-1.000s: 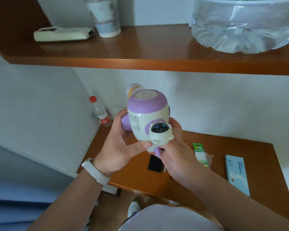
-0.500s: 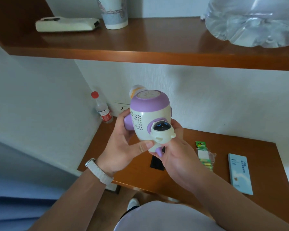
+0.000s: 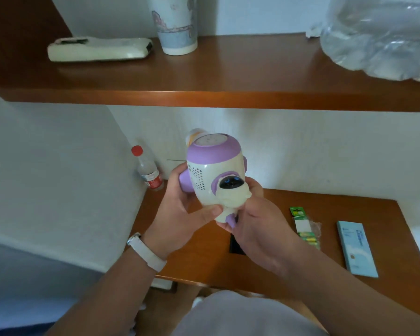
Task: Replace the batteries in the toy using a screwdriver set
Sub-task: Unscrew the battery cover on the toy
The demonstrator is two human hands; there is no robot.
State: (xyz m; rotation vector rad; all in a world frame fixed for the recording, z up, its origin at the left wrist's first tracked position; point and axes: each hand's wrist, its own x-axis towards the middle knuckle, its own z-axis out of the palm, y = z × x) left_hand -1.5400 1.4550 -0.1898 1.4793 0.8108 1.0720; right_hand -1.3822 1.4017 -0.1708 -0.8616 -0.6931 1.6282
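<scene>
I hold a cream and purple robot toy (image 3: 215, 169) upside down above the wooden desk (image 3: 301, 267), its purple base facing up and its dark face toward me. My left hand (image 3: 180, 209) grips the toy's left side, thumb pressed under its head. My right hand (image 3: 257, 224) wraps the toy's lower right side. A pack of green batteries (image 3: 304, 226) lies on the desk to the right. Further right lies a light blue flat box (image 3: 357, 248). A small black object (image 3: 235, 246) lies on the desk, partly hidden under my right hand.
A small clear bottle with a red cap (image 3: 147, 169) stands at the desk's back left corner by the wall. A wooden shelf (image 3: 228, 93) overhead carries a white remote (image 3: 100, 48), a paper cup (image 3: 176, 24) and a big clear water bottle (image 3: 378, 37).
The view has tilted a little, so the shelf sits lower in frame. Both hands keep the same hold on the toy, which has barely moved.
</scene>
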